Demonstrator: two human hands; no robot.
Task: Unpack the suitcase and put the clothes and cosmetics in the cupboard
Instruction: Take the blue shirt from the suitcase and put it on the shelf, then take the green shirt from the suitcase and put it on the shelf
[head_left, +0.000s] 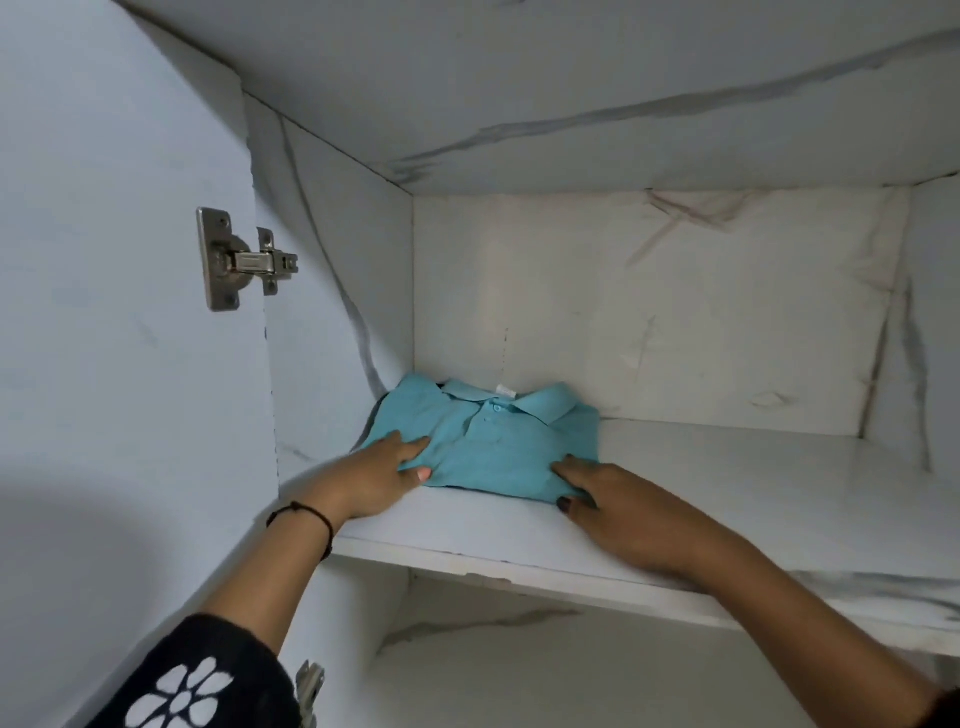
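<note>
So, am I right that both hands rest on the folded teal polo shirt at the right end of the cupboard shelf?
Not quite: the head view shows the teal polo shirt at the left end of the cupboard shelf, near its left wall. The left hand and the right hand do both rest on it.

Shirt (498, 441) (teal), shelf (727, 499), left hand (382, 480), right hand (623, 506) — touching
</note>
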